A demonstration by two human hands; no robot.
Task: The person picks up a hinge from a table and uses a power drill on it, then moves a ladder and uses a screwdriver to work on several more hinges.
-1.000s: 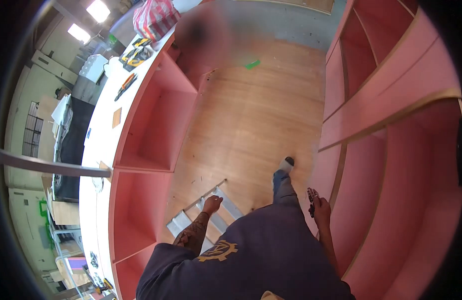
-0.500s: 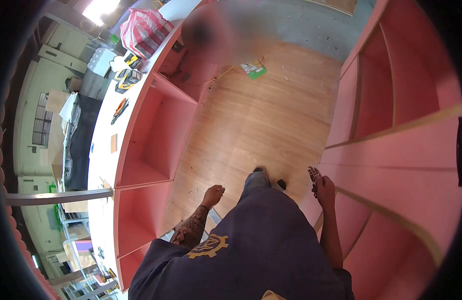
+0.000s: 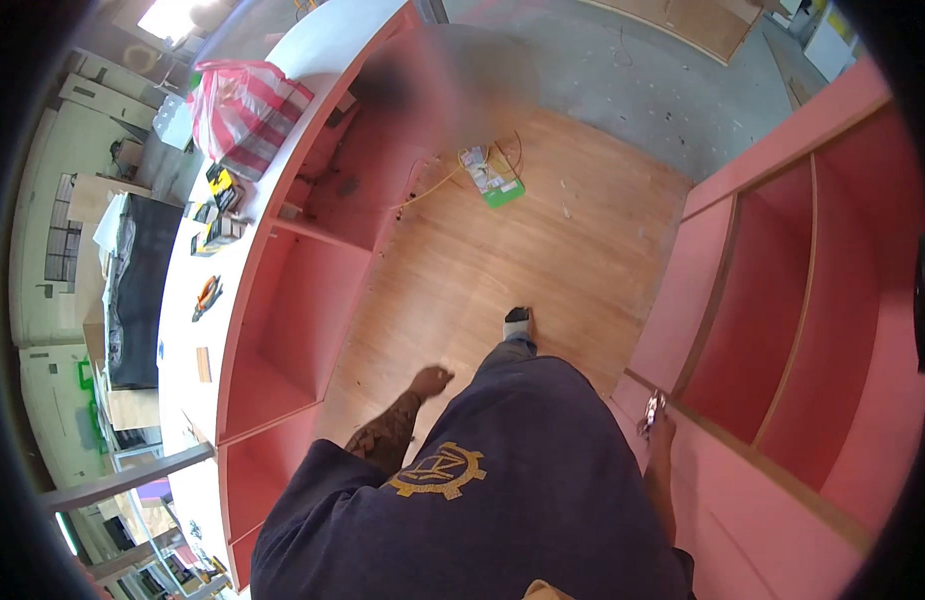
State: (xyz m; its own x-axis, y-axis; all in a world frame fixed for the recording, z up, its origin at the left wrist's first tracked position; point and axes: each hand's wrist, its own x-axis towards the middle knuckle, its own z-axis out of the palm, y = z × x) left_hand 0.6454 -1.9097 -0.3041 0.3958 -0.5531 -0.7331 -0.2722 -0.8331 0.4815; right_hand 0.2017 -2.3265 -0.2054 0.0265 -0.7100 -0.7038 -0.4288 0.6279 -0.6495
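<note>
My left hand (image 3: 433,381) hangs above the wooden floor, left of my body. Its fingers are curled in, and nothing shows between them. On the other side, my right hand (image 3: 662,432) is closed around a small shiny metal object (image 3: 653,408); its exact kind is too small to make out. That hand is close beside the pink shelf unit (image 3: 705,440) on the right. One foot (image 3: 519,322) is stepping forward on the wood-look floor panel (image 3: 483,265).
A curved pink counter (image 3: 293,310) runs along the left. On its white top are a striped bag (image 3: 248,115), small boxes (image 3: 219,235) and orange-handled pliers (image 3: 208,297). A green-and-white packet (image 3: 495,180) and a yellow cable (image 3: 438,187) lie ahead. A blurred patch hides the far end.
My body has moved forward along the floor, and one foot now shows in front. The right hand has lowered over the pink unit, still holding the metal object.
</note>
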